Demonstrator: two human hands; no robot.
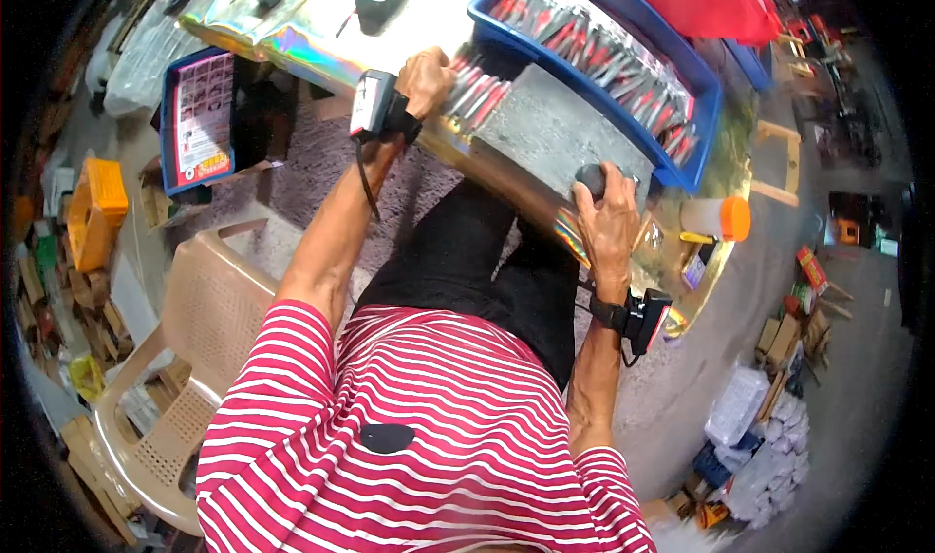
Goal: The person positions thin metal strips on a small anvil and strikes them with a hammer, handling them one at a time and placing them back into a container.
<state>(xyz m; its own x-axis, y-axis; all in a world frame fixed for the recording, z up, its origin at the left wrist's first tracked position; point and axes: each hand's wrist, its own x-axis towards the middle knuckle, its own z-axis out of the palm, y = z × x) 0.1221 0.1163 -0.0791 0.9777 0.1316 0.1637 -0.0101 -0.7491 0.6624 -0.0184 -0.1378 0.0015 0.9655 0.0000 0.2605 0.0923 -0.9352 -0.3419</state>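
Note:
My right hand (609,217) has its fingers curled round a dark rounded object (590,177) at the near right corner of a flat grey slab (560,124). The slab lies on the table, its surface speckled. My left hand (424,80) is closed beside the slab's far left side, next to a row of slim red and grey pieces (475,95). Whatever its fingers hold is hidden. Behind the slab a blue tray (584,74) holds many similar red and grey pieces, blurred, their exact kind unclear.
Gold shiny sheeting (292,51) covers the table. A clear jar with an orange lid (734,219) and a yellow-handled tool (695,238) lie at right. Red cloth (706,2) is beyond the tray. A beige plastic chair (209,305) and another blue tray (200,119) are at left.

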